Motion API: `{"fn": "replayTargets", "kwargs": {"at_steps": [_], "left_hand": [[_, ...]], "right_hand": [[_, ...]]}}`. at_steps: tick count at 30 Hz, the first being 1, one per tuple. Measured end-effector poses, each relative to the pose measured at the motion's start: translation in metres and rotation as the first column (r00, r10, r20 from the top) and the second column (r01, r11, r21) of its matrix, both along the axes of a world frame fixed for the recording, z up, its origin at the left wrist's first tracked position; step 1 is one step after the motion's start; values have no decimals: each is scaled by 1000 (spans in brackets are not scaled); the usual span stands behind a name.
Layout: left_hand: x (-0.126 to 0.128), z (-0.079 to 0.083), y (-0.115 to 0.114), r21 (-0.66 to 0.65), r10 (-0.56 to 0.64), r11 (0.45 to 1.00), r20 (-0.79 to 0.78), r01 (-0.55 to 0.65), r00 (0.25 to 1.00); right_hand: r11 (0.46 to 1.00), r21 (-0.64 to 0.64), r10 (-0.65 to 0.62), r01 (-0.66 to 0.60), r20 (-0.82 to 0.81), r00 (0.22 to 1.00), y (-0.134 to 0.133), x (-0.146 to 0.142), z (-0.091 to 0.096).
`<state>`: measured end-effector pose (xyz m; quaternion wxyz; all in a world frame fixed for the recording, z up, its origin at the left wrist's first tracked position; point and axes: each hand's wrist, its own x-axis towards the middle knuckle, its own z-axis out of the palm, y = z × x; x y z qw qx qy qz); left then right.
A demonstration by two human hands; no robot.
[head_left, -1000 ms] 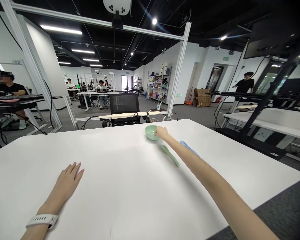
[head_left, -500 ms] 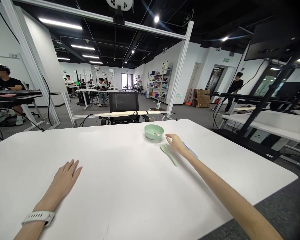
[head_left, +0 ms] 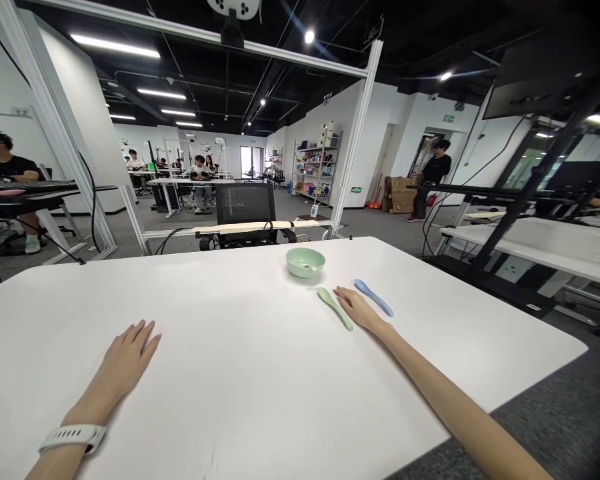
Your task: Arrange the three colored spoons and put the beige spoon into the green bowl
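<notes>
My left hand (head_left: 129,357) lies palm down on the white table (head_left: 220,387), fingers spread, with nothing in it. Between the green spoon (head_left: 335,309) and the blue spoon (head_left: 375,298), my right hand (head_left: 359,309) rests low over the table with fingers stretched out. Nothing shows in its grasp. The green spoon is just left of its fingers, and the blue spoon lies to its right. Farther back stands a light green bowl (head_left: 305,264); a small pale thing inside it is too small to name.
A black mesh chair (head_left: 245,203) stands behind the far table edge. A metal frame (head_left: 357,140) rises around the table's far side. One person (head_left: 434,175) stands at the back right, another sits at the far left. Shelves (head_left: 317,163) line the back wall.
My right hand has moved back from beside the bowl and lowered between the spoons, uncovering the blue spoon. My left hand stays put. The person at the back right has moved left.
</notes>
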<state>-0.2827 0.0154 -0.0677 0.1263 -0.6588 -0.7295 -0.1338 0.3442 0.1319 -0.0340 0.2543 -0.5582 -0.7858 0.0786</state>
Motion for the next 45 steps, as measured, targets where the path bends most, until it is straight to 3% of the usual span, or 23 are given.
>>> {"fn": "replayTargets", "kwargs": {"at_steps": [4,7,13,18,25,36,40,43,45], "left_hand": [[3,2,0,-15,18,1000,24,-18,1000],[2,2,-1,14,-4,1000,19,4,1000],[-1,1,-1,-10,-79,997,-21,79,997],[6,5,-3,-22,9,1000,16,-9,1000],[14,11,-7,3,8,1000,36,-8,999],[19,14,-10,-15,32,999,58,-31,998],[19,13,-10,-1,31,1000,62,-31,998],[19,14,-11,-18,29,999,63,-28,998],[19,15,-11,-31,25,999,61,-24,998]], "right_hand": [[1000,-4,-27,27,-1,1000,-1,-3,6],[993,26,-115,115,-18,993,6,-9,22],[980,97,-174,173,6,985,39,-45,90],[967,-100,-211,237,219,953,66,-88,128],[935,-213,-208,283,318,925,85,-125,131],[918,-242,-219,315,353,910,95,-138,134],[953,-112,-258,282,192,947,84,-125,135],[983,14,-184,184,-22,983,64,-103,131],[990,63,-119,123,-75,990,46,-84,124]]}}
